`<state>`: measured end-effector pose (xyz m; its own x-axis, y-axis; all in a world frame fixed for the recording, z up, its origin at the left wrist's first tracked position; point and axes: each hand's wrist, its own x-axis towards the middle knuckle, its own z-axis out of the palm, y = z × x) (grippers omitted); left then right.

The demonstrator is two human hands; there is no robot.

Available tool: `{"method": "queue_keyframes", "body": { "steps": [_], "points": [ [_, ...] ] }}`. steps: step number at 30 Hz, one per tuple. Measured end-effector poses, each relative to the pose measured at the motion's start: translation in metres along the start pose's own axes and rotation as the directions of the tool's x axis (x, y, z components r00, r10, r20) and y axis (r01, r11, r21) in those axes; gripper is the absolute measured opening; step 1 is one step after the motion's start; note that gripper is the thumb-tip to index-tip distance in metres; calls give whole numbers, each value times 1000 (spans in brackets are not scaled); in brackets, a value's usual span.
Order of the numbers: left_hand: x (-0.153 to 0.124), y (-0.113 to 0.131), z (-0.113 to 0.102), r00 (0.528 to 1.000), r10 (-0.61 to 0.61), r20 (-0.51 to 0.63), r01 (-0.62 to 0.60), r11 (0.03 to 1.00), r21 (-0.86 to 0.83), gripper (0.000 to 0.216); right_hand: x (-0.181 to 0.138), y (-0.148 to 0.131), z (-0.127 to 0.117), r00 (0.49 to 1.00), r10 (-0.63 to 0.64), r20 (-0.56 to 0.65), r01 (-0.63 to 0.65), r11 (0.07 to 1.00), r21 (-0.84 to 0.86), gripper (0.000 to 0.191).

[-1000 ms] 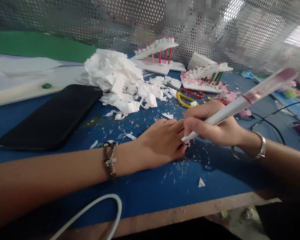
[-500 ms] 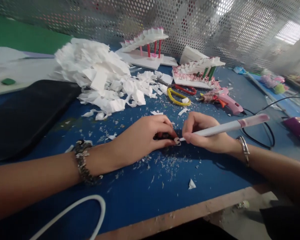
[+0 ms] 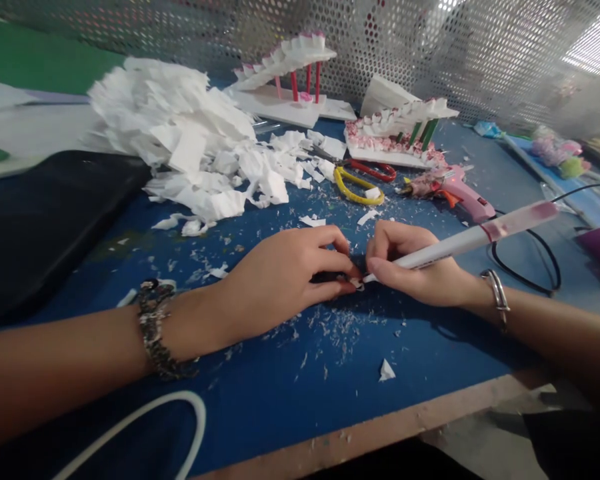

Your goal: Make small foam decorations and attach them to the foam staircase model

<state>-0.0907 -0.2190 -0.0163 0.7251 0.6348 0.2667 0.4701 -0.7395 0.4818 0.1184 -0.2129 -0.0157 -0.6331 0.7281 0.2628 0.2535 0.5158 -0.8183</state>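
My left hand rests on the blue table with thumb and fingers pinched on a tiny white paper piece. My right hand is closed round a long white pen-like tool with a pink translucent end, held like a pencil. The tool's tip touches the small piece between the two hands. A dark bead bracelet circles my left wrist and a silver bangle my right. Fine white shavings lie on the table just below the hands.
A heap of white paper scraps lies behind the hands. A black flat case sits left. Yellow and red scissors, a pink glue gun with black cord, and two white stair models stand near the perforated screen. A white cable loops at the near edge.
The view shifted down and left. The tool dropped from a steep tilt to nearly level. My left hand turned from lying flat to pinching the small piece.
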Motion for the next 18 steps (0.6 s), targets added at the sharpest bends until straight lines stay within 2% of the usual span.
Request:
{"method": "queue_keyframes", "body": {
  "steps": [7,18],
  "points": [
    [1,2,0,1000,-2,1,2,999,41,14,-2,-1,-1,1000,-19,-5,19,1000,17,21],
    [1,3,0,999,-30,26,30,1000,2,9,-1,1,1,999,-43,31,42,999,19,21]
  ]
}}
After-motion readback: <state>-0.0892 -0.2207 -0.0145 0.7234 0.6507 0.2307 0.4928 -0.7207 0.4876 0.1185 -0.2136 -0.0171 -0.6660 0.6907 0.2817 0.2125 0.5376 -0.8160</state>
